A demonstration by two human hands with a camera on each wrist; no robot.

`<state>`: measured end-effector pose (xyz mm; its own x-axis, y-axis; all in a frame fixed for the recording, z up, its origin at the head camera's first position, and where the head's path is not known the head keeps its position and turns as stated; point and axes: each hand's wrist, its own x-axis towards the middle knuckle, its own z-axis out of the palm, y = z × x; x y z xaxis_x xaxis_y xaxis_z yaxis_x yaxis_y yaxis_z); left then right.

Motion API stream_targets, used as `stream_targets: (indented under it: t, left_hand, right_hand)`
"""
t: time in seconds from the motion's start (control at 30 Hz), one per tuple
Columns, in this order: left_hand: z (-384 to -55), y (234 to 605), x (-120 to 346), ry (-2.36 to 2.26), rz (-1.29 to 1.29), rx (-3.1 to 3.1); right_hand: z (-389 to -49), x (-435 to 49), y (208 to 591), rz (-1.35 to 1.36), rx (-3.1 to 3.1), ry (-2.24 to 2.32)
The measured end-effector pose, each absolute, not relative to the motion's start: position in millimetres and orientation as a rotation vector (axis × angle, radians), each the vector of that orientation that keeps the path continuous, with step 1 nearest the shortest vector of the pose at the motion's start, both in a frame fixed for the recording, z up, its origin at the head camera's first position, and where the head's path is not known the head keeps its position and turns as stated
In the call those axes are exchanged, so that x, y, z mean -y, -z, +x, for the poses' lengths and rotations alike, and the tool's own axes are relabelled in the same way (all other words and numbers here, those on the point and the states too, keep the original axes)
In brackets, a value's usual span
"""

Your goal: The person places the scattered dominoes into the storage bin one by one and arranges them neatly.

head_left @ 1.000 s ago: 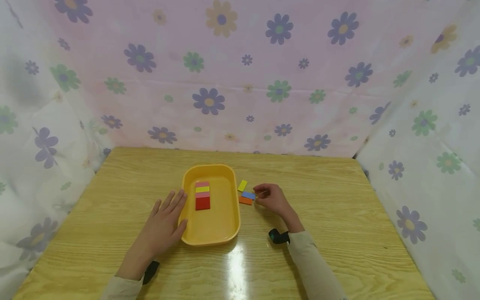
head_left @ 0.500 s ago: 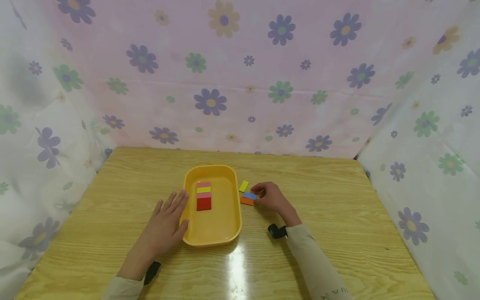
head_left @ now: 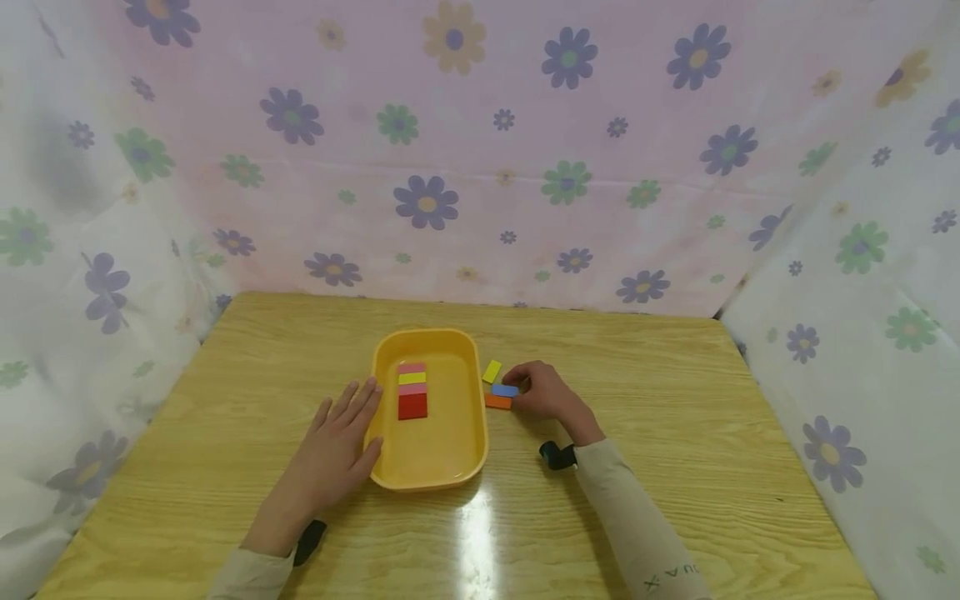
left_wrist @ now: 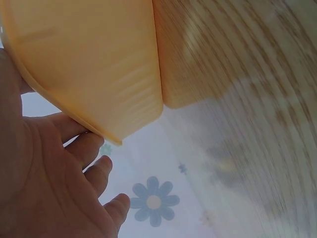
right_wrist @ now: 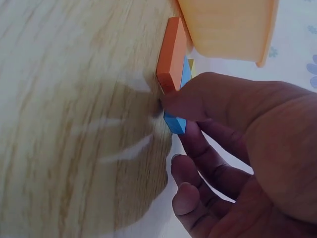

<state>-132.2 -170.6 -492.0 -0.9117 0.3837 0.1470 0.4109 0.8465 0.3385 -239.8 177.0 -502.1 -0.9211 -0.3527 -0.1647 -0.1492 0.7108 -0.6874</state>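
Observation:
A shallow yellow plastic tray [head_left: 450, 442] stands on the table, holding a row of flat blocks: pink, yellow [head_left: 412, 378], pink, and a larger red block [head_left: 412, 406]. My left hand [head_left: 333, 454] lies against its left rim with fingers spread and fairly straight; the left wrist view shows fingertips along the rim [left_wrist: 64, 110]. Right of the tray, my right hand [head_left: 551, 396] pinches the end of a blue block [right_wrist: 176, 124] between thumb and index finger. An orange block [right_wrist: 172, 52] lies alongside it, and a loose yellow block [head_left: 492, 372] lies just beyond. The thumb hides part of the blue block.
The wooden table [head_left: 637, 358] extends on both sides of the tray. Flower-patterned curtains [head_left: 480, 150] enclose it at the back and sides. Black wrist cameras [head_left: 557, 455] sit at both wrists.
My right hand has moved slightly left, and its thumb and index finger have closed in on the blue block. The left hand keeps its place on the tray rim. The view has shifted slightly.

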Motion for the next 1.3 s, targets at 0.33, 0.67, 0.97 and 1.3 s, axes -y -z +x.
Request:
stream_targets:
  t: [0.33, 0.67, 0.97, 1.3]
  left_hand:
    - [-130.8, 488.3, 167.9, 0.546, -0.616, 2.973]
    - [-130.9, 485.1, 166.6, 0.531, -0.615, 2.974]
    - [-131.2, 485.5, 170.9, 0.543, -0.63, 2.956]
    - [-131.8, 486.1, 170.2, 0.555, -0.621, 2.982]
  right_hand:
    - [-239.6, -176.5, 507.4, -0.457, -2.661, 0.98]
    - [-235.1, -176.7, 505.6, -0.493, -2.727, 0.939]
    - [-225.3, -184.6, 503.7, -0.551, -2.821, 0.887]
    - [-209.6, -191.9, 501.6, -0.428, -2.839, 1.062]
